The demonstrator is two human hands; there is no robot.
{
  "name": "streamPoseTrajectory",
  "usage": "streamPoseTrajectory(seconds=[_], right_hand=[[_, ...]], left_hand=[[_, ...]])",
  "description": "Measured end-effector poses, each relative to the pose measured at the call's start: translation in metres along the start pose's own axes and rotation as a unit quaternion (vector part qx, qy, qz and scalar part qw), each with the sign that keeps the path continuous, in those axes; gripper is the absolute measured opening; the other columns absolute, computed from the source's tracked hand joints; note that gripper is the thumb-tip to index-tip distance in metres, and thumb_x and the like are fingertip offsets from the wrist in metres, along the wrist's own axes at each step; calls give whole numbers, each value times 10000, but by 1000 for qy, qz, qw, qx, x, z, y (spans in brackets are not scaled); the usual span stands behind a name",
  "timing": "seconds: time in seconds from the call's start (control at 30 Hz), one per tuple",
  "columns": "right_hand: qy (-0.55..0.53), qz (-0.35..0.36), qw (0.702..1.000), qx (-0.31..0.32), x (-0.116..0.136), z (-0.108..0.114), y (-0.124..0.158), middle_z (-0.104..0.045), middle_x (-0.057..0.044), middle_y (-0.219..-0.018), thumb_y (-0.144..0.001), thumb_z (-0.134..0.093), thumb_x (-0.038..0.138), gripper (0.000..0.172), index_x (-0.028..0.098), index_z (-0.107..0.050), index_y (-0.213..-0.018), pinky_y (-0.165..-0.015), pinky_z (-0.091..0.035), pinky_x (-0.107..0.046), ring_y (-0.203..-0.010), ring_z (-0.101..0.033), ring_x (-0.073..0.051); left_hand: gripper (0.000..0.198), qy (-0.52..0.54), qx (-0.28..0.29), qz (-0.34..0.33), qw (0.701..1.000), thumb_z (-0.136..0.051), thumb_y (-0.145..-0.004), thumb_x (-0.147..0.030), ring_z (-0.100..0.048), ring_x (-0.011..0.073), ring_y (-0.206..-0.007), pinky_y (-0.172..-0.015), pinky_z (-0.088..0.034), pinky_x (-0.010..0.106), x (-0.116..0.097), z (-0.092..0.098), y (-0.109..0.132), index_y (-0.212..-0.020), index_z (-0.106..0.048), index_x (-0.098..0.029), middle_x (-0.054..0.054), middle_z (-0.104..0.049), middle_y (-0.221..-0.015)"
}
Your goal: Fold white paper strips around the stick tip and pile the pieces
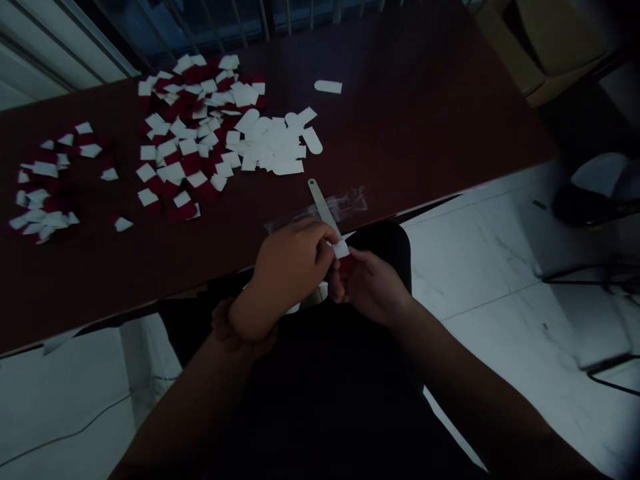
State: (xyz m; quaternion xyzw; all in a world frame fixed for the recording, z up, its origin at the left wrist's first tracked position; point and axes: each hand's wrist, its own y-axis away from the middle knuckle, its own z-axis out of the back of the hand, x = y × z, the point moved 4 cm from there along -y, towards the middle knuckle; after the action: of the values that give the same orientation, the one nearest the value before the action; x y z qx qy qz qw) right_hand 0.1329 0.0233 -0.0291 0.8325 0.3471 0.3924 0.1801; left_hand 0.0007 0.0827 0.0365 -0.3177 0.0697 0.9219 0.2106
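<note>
Both of my hands meet at the table's near edge around a small red piece with a white top (341, 249). My left hand (295, 257) is closed at its upper left, its fingertips on the white part. From the right, my right hand (373, 283) pinches the red part between thumb and fingers. A flat metal ruler (323, 205) with a hole in its far end reaches from the table down to the piece. Under the ruler lies a clear plastic bag (347, 204). How the ruler's near end meets the piece is hidden.
The dark table (425, 133) bears a large heap of red-and-white pieces (187, 147), a smaller heap at left (45, 207), a pile of white tabs (275, 143) and one separate tab (328, 87). A cardboard box (545, 53) stands beyond the right end.
</note>
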Motion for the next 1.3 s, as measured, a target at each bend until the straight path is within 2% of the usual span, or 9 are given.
streamPoseTrajectory(seconds=[0.17,0.4,0.57,0.67,0.77,0.87,0.97,1.1,1.3], right_hand=[[-3,19,1000,5,1,-2,-1,-552,1,-529,-1004,-396,494,406,227,-599,-776,-617,-428,-310,-561,-550,-190],[29,22,999,6,1,0,-2,-607,-17,-551,-994,-417,576,446,227,-613,-798,-588,-410,-310,-556,-572,-196],[158,125,973,-113,5,17,10,-706,-50,-684,-1029,-407,615,502,205,-691,-968,-632,-428,-317,-657,-632,-206],[266,195,929,-169,13,22,21,-678,-28,-719,-1050,-471,524,408,223,-684,-873,-655,-423,-318,-680,-576,-186],[311,224,905,-187,20,21,24,-624,-3,-696,-1033,-551,445,349,230,-628,-769,-642,-406,-304,-666,-519,-165],[281,209,918,-188,23,19,20,-609,21,-654,-996,-614,398,243,235,-646,-819,-620,-399,-288,-628,-506,-150],[243,192,933,-183,23,18,15,-611,28,-630,-956,-655,353,205,227,-646,-795,-607,-401,-279,-608,-520,-139],[237,194,929,-208,24,21,14,-606,30,-610,-925,-679,318,204,221,-631,-753,-593,-407,-276,-588,-529,-132],[248,194,926,-207,29,22,14,-618,22,-632,-927,-672,368,203,213,-691,-797,-581,-414,-273,-595,-538,-130]], left_hand=[[241,9,10,7,1000,-513,-916,-143,-693,198,-818,-675,-471,333,-1,1,-1,-946,-737,-227,26,-781,-1022],[235,10,-1,-5,1000,-505,-938,-151,-688,193,-831,-679,-476,328,-2,3,4,-999,-721,-223,34,-766,-1037],[185,50,-106,-8,993,-514,-973,-199,-666,176,-756,-690,-505,319,-4,11,37,-951,-697,-214,39,-742,-893],[176,130,-78,72,986,-566,-957,-232,-650,163,-678,-649,-502,308,3,-6,51,-832,-688,-214,18,-732,-783],[199,287,-20,172,942,-622,-971,-363,-651,159,-672,-600,-489,282,11,-35,51,-884,-727,-217,9,-726,-758],[244,438,-7,227,870,-676,-944,-451,-577,124,-598,-539,-438,252,13,-58,43,-915,-734,-216,-7,-677,-713],[278,509,-5,255,822,-707,-926,-465,-459,92,-515,-479,-345,234,14,-69,38,-825,-686,-207,-35,-573,-624],[290,537,-36,253,804,-700,-941,-414,-398,78,-503,-475,-307,220,14,-71,40,-759,-616,-205,-54,-494,-594],[280,555,-69,261,787,-690,-938,-409,-406,62,-497,-476,-312,210,15,-70,41,-771,-644,-189,-36,-581,-666]])
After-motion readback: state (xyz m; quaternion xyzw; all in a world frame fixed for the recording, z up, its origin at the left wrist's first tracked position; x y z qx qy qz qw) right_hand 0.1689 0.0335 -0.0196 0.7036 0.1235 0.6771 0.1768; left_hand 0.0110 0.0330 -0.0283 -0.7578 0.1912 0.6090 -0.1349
